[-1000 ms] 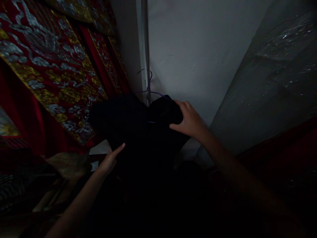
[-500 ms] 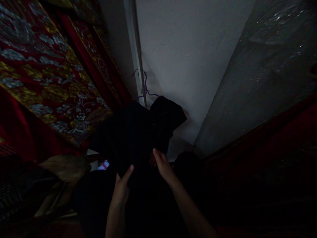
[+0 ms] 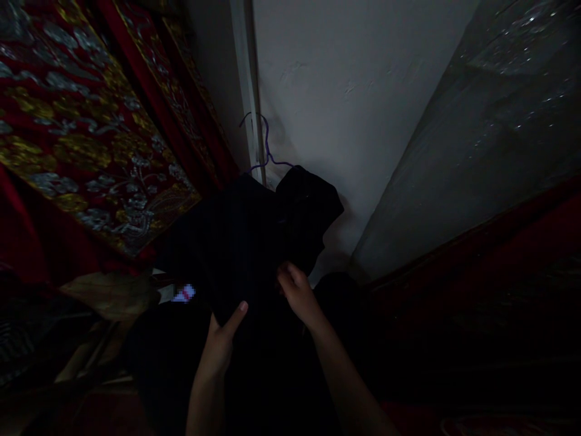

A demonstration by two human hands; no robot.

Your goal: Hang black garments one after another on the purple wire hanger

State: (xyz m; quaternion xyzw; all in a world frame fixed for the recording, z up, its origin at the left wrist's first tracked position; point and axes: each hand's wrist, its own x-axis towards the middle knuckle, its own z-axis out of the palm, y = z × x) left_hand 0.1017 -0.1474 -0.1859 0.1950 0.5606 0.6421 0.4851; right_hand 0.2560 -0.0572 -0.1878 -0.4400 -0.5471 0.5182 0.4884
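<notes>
A dark short-sleeved garment [image 3: 236, 242], perhaps a shirt, hangs on a thin purple wire hanger [image 3: 269, 154]. My left hand [image 3: 224, 336] grips the garment's lower left side, thumb on top and the other fingers hidden behind the cloth. Further right, my right hand [image 3: 295, 287] is closed with its fingers curled together at the garment's front. Whether a fold or a small part of the cloth lies between those fingers is too dark to see. The garment's lower part melts into the shadow.
Behind the hanger runs a pale vertical post [image 3: 247, 72] against a white wall [image 3: 354, 109]. Red cloth with gold and silver embroidery [image 3: 91, 139] hangs at the left. Shiny plastic sheeting [image 3: 494, 121] covers the right side. A tan bundle [image 3: 106, 293] lies at lower left.
My right hand has gone from an extended thumb to curled fingers, still at the garment's front. My left hand keeps its hold. The view has shifted slightly.
</notes>
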